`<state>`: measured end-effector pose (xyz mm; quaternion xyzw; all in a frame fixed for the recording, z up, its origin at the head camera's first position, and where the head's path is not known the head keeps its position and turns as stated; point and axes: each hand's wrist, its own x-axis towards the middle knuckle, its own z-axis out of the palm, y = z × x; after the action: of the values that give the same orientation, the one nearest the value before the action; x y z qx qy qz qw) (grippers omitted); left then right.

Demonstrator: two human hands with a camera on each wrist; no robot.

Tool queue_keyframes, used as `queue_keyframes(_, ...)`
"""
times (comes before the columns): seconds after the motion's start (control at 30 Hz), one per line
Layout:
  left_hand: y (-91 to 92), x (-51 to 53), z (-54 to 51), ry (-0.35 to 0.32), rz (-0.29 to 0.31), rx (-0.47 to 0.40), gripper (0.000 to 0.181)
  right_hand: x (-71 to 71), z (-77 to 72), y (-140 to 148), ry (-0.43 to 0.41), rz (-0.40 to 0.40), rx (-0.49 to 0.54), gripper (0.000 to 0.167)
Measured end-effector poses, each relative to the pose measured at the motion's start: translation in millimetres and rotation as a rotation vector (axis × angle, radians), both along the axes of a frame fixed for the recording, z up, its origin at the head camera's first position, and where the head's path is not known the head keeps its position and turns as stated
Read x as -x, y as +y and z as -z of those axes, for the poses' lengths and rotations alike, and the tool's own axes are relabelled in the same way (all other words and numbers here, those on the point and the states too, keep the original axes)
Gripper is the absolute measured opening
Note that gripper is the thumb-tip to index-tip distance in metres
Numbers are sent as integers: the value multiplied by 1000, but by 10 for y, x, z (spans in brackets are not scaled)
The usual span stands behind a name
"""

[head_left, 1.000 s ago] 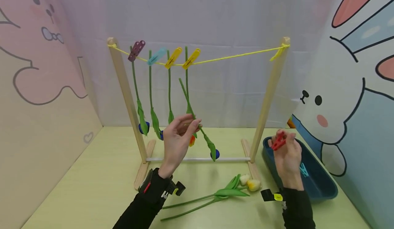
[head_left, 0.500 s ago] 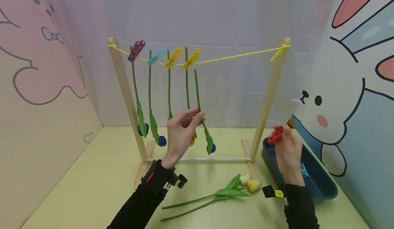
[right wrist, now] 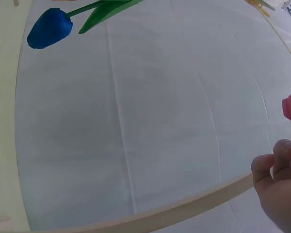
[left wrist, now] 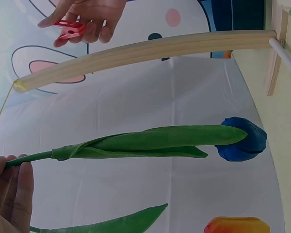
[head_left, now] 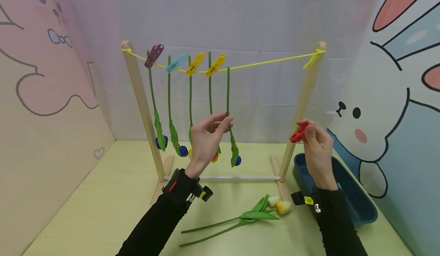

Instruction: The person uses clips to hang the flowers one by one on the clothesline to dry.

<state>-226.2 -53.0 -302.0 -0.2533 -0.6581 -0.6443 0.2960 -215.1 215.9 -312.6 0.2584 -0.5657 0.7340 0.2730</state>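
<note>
My left hand [head_left: 209,139] pinches the stem of a blue artificial tulip [left wrist: 240,141], which hangs bloom down. In the head view its stem top reaches the yellow string [head_left: 264,62], just right of the last yellow clothespin [head_left: 215,65]. A red clothespin [head_left: 299,132] is pinched between thumb and fingers of my right hand [head_left: 317,151], near the right post. Several tulips hang upside down from the string by a purple clothespin [head_left: 154,56], a light blue clothespin [head_left: 177,62] and yellow ones. My left hand partly hides two of the hanging blooms.
A wooden frame [head_left: 304,89] carries the string between two posts. Two pale tulips [head_left: 254,214] lie on the table in front. To the right stands a dark blue bin [head_left: 359,206], partly behind my right forearm.
My left hand has raised the blue tulip and shifted it right, turning its stem upright up to the string. My right hand has lifted the red clothespin up and left from the bin.
</note>
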Motion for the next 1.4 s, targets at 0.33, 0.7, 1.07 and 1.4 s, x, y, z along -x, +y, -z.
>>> queue_keyframes(0.33, 17, 59, -50, 16, 11, 11, 28, 136, -344, -149, 97, 89, -156, 21)
queue_keyframes(0.7, 27, 287, 35, 48, -26, 28, 31, 254, -780, -392, 171, 274, -375, 50)
queue_keyframes(1.07, 40, 383, 46, 30, -18, 28, 30, 378, -1187, -665, 270, 230, -445, 51)
queue_keyframes(1.4, 58, 998, 488, 110, -58, 27, 31, 363, -1452, -880, 201, 311, -498, 28)
